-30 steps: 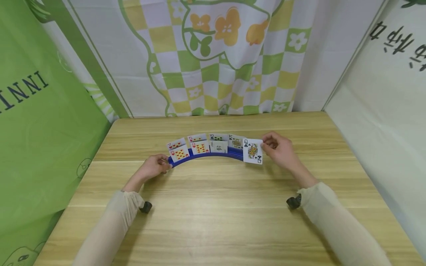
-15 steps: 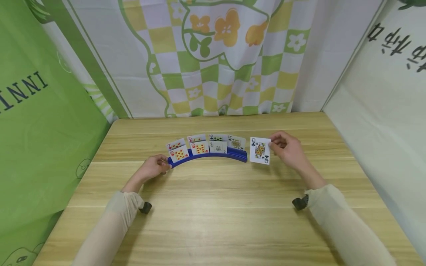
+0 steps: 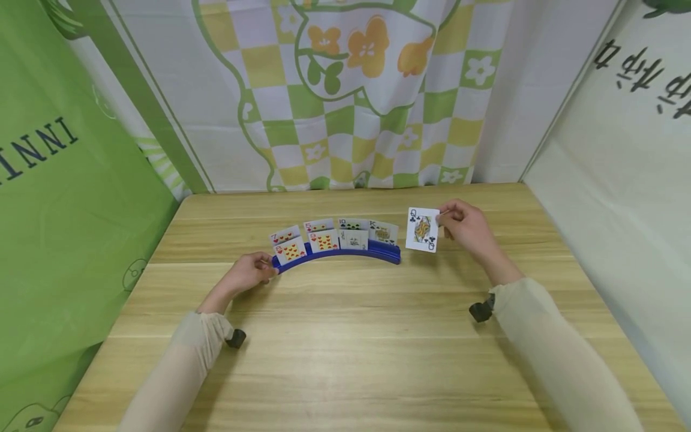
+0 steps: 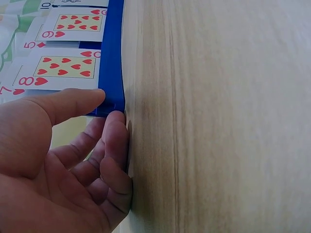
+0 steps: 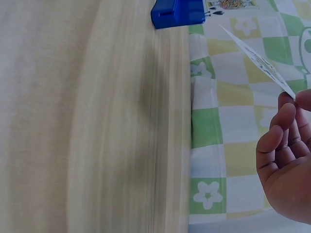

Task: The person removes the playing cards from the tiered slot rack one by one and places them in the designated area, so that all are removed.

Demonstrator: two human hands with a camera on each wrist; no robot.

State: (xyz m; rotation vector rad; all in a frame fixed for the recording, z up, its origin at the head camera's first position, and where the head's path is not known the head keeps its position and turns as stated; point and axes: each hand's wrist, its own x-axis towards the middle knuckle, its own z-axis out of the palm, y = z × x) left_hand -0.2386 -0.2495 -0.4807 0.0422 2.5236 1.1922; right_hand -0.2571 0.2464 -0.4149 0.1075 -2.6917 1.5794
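Note:
A curved blue card holder (image 3: 345, 252) stands on the table with playing cards in two rows. The eight of hearts (image 4: 63, 68), nine of hearts (image 3: 324, 241) and a jack (image 3: 353, 240) are in front. Behind them rise a seven, a five, a ten and the king (image 3: 383, 233). My left hand (image 3: 249, 271) grips the holder's left end, thumb on top and fingers against the end. To the right of the holder, my right hand (image 3: 468, 229) pinches the queen of clubs (image 3: 422, 229) at its right edge, above the table and apart from the holder.
The wooden table (image 3: 345, 348) spreads toward me in front of the holder. A checked, flowered curtain (image 3: 356, 132) hangs behind its far edge. A green cloth (image 3: 65, 210) closes off the left side and a white one (image 3: 610, 198) the right.
My right hand has carried the queen of clubs rightward off the holder's right end, then up and away from me. The left hand stays at the holder's left end.

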